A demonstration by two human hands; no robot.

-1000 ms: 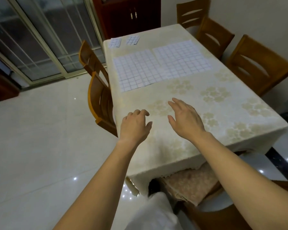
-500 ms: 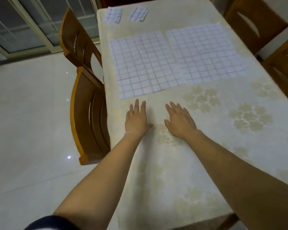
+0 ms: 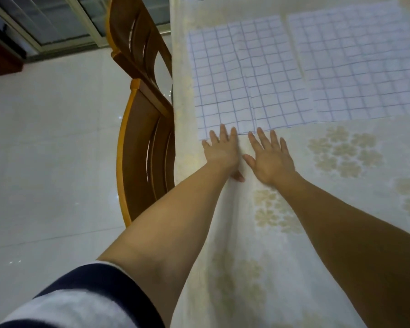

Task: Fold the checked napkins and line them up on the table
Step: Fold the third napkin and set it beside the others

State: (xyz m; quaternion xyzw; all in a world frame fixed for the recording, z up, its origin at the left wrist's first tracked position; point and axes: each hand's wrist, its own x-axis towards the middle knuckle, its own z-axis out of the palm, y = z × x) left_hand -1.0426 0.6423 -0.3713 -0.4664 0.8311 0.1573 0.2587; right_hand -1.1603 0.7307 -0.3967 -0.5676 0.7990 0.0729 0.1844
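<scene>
Both hands have slid forward since half a second ago. The left hand (image 3: pixel 221 147) now lays its fingertips on the near edge of the white, blue-checked cloth napkin (image 3: pixel 249 74), and the right hand (image 3: pixel 270 157) just reaches that edge. Both lie flat, fingers straight and slightly spread, gripping nothing. The napkin sits unfolded at 12 o'clock from the hands, with a crease down its middle and faintly wavy grid lines. A second checked napkin (image 3: pixel 365 62) lies at 2 o'clock. Pinching too deep could catch the cream floral tablecloth (image 3: pixel 341 176) as well, and uneven lifting could skew the fold.
</scene>
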